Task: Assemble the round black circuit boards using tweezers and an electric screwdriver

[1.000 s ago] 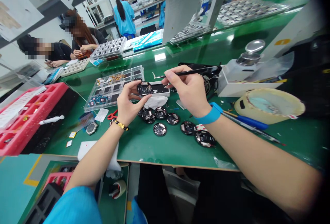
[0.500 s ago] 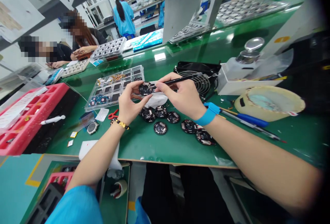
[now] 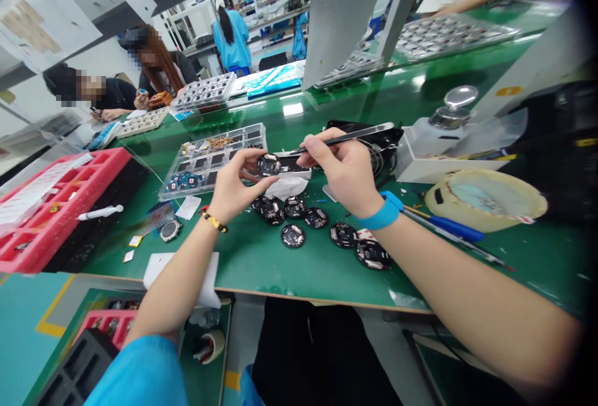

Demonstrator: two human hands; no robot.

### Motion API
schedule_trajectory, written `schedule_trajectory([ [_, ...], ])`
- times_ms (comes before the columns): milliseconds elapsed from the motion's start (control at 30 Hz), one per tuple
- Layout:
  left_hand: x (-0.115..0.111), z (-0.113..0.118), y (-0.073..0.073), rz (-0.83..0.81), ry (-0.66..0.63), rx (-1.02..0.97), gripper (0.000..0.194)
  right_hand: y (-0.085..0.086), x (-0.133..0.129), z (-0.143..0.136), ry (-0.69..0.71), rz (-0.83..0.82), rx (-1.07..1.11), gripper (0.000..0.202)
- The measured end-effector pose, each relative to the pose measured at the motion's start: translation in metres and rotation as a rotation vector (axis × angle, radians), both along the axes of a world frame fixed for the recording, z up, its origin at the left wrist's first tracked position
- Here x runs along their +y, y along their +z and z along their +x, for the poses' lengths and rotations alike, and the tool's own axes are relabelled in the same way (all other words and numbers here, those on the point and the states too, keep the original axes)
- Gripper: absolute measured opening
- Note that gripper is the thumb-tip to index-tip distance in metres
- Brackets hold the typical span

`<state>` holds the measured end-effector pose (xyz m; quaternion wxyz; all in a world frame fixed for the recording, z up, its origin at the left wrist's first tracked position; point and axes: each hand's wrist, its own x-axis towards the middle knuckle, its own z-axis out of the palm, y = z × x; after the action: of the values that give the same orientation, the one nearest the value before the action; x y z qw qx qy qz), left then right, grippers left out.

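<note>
My left hand [image 3: 233, 188] pinches a round black watch-like part [image 3: 268, 164] by its edge, with its inner components facing me. My right hand [image 3: 348, 169] is closed around dark tweezers [image 3: 369, 131], whose thin tips point left near the part. I cannot tell whether the tips touch it or hold anything. Below my hands, several similar round black parts [image 3: 292, 236] lie on the green table [image 3: 261, 269]. A crumpled white tissue [image 3: 286, 188] lies just behind them.
Behind my left hand stands a clear compartment box [image 3: 163, 191] of small parts. A pink foam tray [image 3: 112, 166] is at left. A yellowish tub [image 3: 486, 222], a blue pen [image 3: 455, 229] and a pump bottle [image 3: 451, 122] stand right. Co-workers [image 3: 159, 73] sit across the table.
My right hand has drawn slightly right, taking the tweezers away from the part's middle. The part in my left hand now shows more fully. The camera view has shifted a little.
</note>
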<state>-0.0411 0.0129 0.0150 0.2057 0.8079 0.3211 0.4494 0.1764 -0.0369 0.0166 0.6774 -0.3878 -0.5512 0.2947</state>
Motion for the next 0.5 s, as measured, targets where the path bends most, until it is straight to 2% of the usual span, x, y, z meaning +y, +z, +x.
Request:
schedule_trajectory([
  [100,0.001,-0.026,0.028,-0.140,-0.037,0.071,0.049,0.001,0.002,0.002,0.017,-0.031,0.061,0.044],
  [200,-0.001,-0.050,0.047,-0.378,-0.263,0.368,0.045,0.000,0.004,0.003,0.045,-0.067,0.077,0.045],
  [267,-0.005,-0.055,0.050,-0.525,-0.411,0.612,0.045,-0.001,0.004,0.002,0.080,-0.087,0.069,0.044],
  [300,-0.006,-0.055,0.048,-0.566,-0.446,0.707,0.045,-0.002,0.004,0.002,0.098,-0.094,0.058,0.043],
  [400,-0.008,-0.050,0.039,-0.587,-0.435,0.861,0.041,-0.002,0.002,0.000,0.138,-0.116,0.005,0.041],
  [500,-0.007,-0.049,0.037,-0.579,-0.381,0.876,0.051,-0.001,0.001,-0.001,0.190,-0.144,-0.047,0.041],
])
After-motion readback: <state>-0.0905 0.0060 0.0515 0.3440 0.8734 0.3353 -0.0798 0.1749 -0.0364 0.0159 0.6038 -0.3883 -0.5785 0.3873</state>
